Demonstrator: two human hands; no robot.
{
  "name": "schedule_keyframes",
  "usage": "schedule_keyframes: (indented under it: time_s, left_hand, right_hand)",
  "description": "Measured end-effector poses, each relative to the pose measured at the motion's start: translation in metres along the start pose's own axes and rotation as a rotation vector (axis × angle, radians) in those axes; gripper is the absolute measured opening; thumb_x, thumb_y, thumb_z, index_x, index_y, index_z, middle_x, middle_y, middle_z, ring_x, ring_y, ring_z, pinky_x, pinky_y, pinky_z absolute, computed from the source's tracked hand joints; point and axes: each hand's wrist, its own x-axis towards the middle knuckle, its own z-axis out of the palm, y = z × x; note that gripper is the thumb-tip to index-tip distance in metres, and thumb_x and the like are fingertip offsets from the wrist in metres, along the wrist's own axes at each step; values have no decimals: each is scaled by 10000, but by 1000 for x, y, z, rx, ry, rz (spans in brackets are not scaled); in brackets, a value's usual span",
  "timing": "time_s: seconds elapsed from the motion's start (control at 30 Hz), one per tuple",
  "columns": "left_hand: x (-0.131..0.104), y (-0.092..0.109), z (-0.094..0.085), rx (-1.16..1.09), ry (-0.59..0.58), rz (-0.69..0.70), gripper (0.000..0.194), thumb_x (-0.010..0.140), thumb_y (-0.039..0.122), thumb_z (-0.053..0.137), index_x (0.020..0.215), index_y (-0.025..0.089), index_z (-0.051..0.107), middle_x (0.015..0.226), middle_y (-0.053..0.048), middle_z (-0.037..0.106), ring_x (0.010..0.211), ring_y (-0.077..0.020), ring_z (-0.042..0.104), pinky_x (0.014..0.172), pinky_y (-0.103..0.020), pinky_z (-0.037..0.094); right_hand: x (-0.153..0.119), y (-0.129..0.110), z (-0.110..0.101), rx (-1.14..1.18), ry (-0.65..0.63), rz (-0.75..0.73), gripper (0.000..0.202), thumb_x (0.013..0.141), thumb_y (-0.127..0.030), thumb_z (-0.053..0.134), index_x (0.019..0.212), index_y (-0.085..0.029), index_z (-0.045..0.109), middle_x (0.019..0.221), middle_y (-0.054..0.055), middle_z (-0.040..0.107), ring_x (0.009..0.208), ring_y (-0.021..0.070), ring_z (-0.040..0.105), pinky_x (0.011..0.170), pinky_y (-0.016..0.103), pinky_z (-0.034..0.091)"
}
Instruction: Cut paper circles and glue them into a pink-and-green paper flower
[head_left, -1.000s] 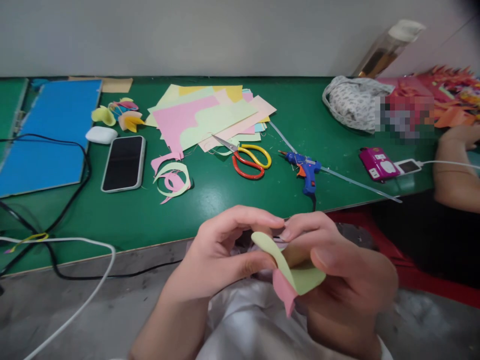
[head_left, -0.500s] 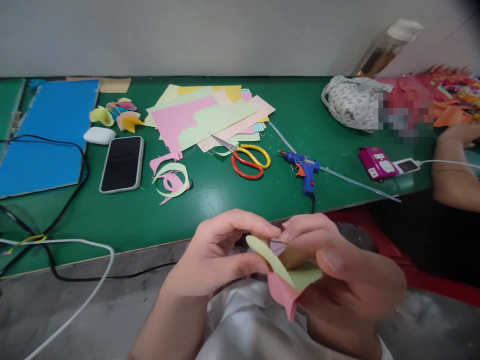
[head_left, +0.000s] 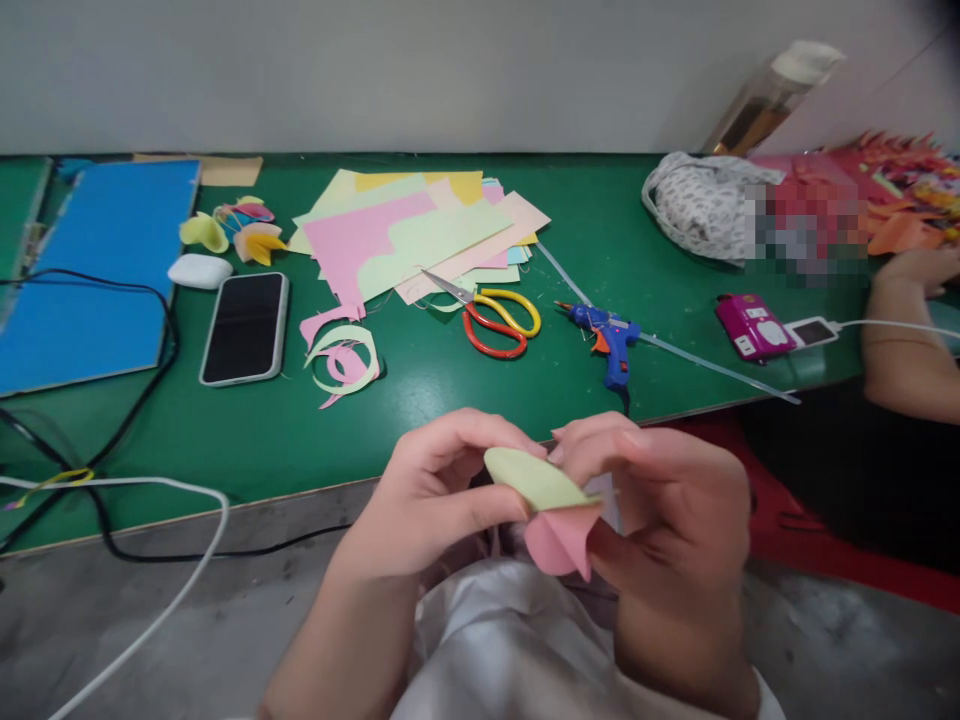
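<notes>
A small paper flower [head_left: 559, 515], pale green above and pink below, is held over my lap just off the table's front edge. My left hand [head_left: 457, 490] pinches its green part between thumb and fingers. On the other side my right hand [head_left: 660, 490] is curled round the flower, its fingers bent against the far edge and its thumb partly hidden behind the pink part. Closest on the table are scissors [head_left: 499, 318] with one red and one yellow handle, and a blue glue gun [head_left: 611, 338] with a clear glue stick in it.
Coloured paper sheets [head_left: 442, 230] lie stacked at the back, with curled paper offcuts [head_left: 367, 360] in front. To the left are a phone [head_left: 246, 328], a white case [head_left: 199, 271], paper petals [head_left: 259, 240] and a blue folder [head_left: 97, 270]. Another person's arm [head_left: 904, 340] rests at right, near a magenta device [head_left: 754, 328].
The paper flower has turned and its opening has folded closer together. My right hand has moved inward and a little up, its thumb now tucked lower. My left hand stays nearly in place.
</notes>
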Motion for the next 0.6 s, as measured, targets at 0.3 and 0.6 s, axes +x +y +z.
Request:
schedule_keyframes:
  time_s: [0.3,0.6]
  left_hand:
    - [8,-8,-3,-91,25,-6,198,729,163,741,886,270,688,688,24,627,651,-109,598,615,-236,506]
    - [9,-17,-9,-188,43,-45,189,695,160,770,840,230,671,709,27,638,690,-99,599,628,-202,513]
  right_hand:
    - [8,1,2,-2,-2,-64,556,756,-179,691,1227,-425,526,767,-15,671,700,203,636,678,386,552]
    - [8,3,5,-16,52,-60,571,770,-82,637,1238,-385,508,789,-18,661,693,182,630,651,361,559]
